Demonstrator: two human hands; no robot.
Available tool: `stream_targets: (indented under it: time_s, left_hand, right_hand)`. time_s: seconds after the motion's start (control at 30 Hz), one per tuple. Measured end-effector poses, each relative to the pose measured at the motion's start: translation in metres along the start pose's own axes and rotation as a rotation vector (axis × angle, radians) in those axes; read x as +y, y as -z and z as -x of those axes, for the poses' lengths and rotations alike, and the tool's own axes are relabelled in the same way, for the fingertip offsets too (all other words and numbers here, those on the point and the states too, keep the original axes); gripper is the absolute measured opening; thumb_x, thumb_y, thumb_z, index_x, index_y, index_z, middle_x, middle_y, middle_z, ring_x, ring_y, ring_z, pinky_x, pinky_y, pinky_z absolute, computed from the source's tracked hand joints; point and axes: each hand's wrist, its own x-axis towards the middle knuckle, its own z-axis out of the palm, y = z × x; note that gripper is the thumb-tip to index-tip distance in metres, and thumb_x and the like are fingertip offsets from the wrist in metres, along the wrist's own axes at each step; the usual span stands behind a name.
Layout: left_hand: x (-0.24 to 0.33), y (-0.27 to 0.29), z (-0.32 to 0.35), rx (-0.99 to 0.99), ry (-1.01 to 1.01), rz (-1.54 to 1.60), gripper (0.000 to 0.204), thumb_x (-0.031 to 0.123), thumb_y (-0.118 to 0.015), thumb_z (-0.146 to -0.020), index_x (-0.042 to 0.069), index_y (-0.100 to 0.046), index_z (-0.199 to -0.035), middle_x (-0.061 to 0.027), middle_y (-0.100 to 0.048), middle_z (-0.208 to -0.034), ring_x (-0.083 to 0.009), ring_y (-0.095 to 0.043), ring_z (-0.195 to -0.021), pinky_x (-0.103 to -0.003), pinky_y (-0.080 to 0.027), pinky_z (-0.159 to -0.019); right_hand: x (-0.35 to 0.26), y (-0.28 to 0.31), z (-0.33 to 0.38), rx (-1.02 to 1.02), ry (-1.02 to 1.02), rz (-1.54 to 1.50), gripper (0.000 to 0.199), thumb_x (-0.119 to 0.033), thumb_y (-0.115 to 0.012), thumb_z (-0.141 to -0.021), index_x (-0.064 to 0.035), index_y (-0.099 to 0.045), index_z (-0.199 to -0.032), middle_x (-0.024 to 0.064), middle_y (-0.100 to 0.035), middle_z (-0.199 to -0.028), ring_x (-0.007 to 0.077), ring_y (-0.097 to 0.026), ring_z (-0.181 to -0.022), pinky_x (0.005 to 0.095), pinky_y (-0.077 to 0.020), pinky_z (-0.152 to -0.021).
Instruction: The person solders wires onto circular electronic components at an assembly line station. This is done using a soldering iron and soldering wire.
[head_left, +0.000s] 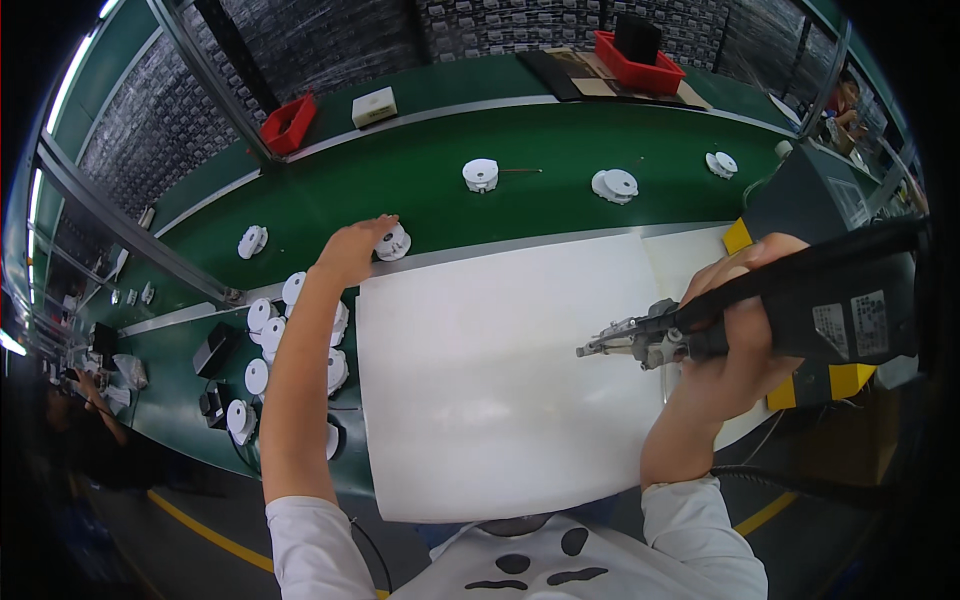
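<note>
My left hand [352, 250] stretches to the near edge of the green belt. Its fingers curl over the far left side of a white round spool-like part [393, 243], partly covering it. In my right hand [740, 340] is a bulky black handheld power tool [845, 315] with a metal jaw tip [610, 338]. The tip points left, above a white work sheet [500, 380]. More white round parts, including one [257, 377], crowd the green bench left of the sheet, some hidden behind my left forearm.
Along the green belt [430, 200] lie other white round parts [614, 185]. Behind it are two red bins [289, 124] and a small white box [374, 107]. A black and yellow machine [805, 200] stands at right. Black adapter-like boxes [214, 350] sit at left. Other people work at both sides.
</note>
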Motion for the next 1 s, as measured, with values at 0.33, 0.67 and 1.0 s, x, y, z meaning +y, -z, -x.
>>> stream_targets:
  time_s: [0.33, 0.67, 1.0]
  left_hand:
    - [0.091, 0.009, 0.010, 0.202, 0.337, 0.875, 0.029, 0.008, -0.069, -0.088, -0.005, -0.065, -0.114, -0.0150, -0.073, -0.088, -0.0175, -0.069, -0.072, -0.032, -0.055, -0.069]
    - [0.241, 0.029, 0.095, 0.336, 0.183, 0.799, 0.045, 0.011, -0.074, -0.083, -0.002, -0.059, -0.123, -0.0172, -0.064, -0.118, -0.0254, -0.065, -0.099, -0.034, -0.054, -0.079]
    - [0.289, -0.012, 0.089, 0.422, -0.263, 0.351, 0.037, 0.014, -0.071, -0.085, -0.009, -0.064, -0.112, -0.0227, -0.060, -0.121, -0.0339, -0.059, -0.109, -0.039, -0.052, -0.082]
  right_hand:
    - [0.000, 0.005, -0.001, -0.003, 0.004, -0.021, 0.029, -0.005, -0.058, -0.081, 0.0085, -0.048, -0.104, 0.0094, -0.054, -0.070, 0.0112, -0.048, -0.049, 0.0223, -0.0400, -0.046]
    - [0.016, 0.022, -0.005, -0.216, 0.126, 0.127, 0.035, -0.006, -0.066, -0.079, 0.0060, -0.053, -0.109, 0.0120, -0.057, -0.095, 0.0111, -0.058, -0.059, 0.0208, -0.0495, -0.044]
    - [0.015, 0.001, 0.014, -0.141, -0.053, 0.119, 0.053, -0.013, -0.070, -0.079, 0.0059, -0.052, -0.125, 0.0113, -0.064, -0.097, 0.0105, -0.062, -0.058, 0.0207, -0.0523, -0.046]
